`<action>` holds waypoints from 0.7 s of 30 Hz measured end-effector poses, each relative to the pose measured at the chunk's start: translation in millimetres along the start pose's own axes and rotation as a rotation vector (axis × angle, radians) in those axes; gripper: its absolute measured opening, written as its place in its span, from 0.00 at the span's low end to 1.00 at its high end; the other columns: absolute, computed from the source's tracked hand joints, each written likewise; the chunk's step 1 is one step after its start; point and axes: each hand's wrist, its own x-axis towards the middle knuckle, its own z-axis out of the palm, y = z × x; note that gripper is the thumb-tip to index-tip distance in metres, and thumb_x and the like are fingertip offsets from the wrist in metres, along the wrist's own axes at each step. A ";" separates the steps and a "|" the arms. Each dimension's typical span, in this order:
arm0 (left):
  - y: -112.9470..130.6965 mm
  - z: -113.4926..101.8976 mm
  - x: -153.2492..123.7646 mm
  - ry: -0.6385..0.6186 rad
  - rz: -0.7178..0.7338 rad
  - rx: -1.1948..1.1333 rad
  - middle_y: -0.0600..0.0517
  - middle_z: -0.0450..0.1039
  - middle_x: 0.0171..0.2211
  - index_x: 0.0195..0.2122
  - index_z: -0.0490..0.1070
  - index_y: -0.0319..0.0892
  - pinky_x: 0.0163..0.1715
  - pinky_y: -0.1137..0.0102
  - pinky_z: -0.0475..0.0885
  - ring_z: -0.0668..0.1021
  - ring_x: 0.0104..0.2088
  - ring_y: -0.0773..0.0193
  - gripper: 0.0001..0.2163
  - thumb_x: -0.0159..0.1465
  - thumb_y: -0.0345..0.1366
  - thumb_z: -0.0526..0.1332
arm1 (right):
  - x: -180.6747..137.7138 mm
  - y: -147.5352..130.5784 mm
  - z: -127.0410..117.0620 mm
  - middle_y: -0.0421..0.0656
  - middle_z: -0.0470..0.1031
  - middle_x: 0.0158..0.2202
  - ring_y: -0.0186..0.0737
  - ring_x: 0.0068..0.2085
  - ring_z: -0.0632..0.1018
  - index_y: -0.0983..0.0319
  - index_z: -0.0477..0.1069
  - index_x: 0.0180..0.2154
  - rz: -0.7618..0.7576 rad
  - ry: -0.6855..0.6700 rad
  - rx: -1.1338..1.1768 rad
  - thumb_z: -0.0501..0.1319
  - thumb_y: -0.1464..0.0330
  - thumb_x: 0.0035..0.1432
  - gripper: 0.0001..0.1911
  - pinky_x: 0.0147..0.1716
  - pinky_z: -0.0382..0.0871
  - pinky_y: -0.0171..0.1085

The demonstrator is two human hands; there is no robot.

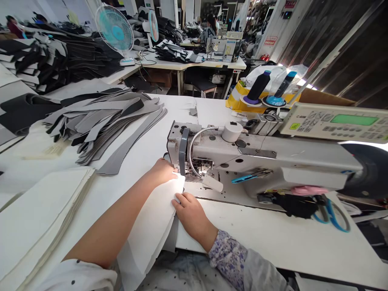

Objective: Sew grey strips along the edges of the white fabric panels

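A white fabric panel [148, 230] is held flat on the white sewing table [136, 161], its far end brought up to the presser foot [198, 169] of an industrial sewing machine [257, 151]. The left hand [162, 170] is laid at the panel's far end, just beside the presser foot; whether its fingers are apart or together cannot be told. The right hand [192, 214] is pressed on the panel's right edge, with the fingers [182, 199] kept together and lying flat, not clamped. Grey cut strips [103, 129] are piled on the table to the far left, and a stack of pale fabric sheets [36, 218] is placed at near left. Two thread cones [259, 87] are stood beyond the machine, and blue-handled scissors [332, 216] are seen at right.
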 end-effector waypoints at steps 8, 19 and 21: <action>8.7 -12.1 7.1 0.122 -0.051 0.042 0.45 0.78 0.37 0.34 0.74 0.36 0.55 0.58 0.60 0.74 0.46 0.53 0.08 0.56 0.35 0.62 | 11.8 9.3 2.0 0.51 0.72 0.49 0.45 0.46 0.72 0.65 0.72 0.43 0.011 0.016 0.016 0.62 0.80 0.58 0.11 0.46 0.70 0.42; 73.1 20.9 -130.4 0.050 -0.201 -0.115 0.49 0.73 0.42 0.43 0.68 0.44 0.35 0.66 0.67 0.76 0.41 0.56 0.16 0.58 0.47 0.61 | 20.5 24.2 2.1 0.48 0.73 0.51 0.47 0.48 0.71 0.62 0.74 0.45 0.073 0.078 0.127 0.61 0.77 0.59 0.12 0.50 0.68 0.44; 78.7 28.7 -137.5 -0.003 -0.241 -0.062 0.50 0.73 0.39 0.42 0.68 0.44 0.32 0.67 0.65 0.76 0.37 0.58 0.10 0.63 0.41 0.56 | 17.9 18.9 -5.5 0.49 0.72 0.51 0.47 0.49 0.71 0.62 0.73 0.45 0.106 0.080 0.134 0.60 0.78 0.59 0.13 0.50 0.68 0.45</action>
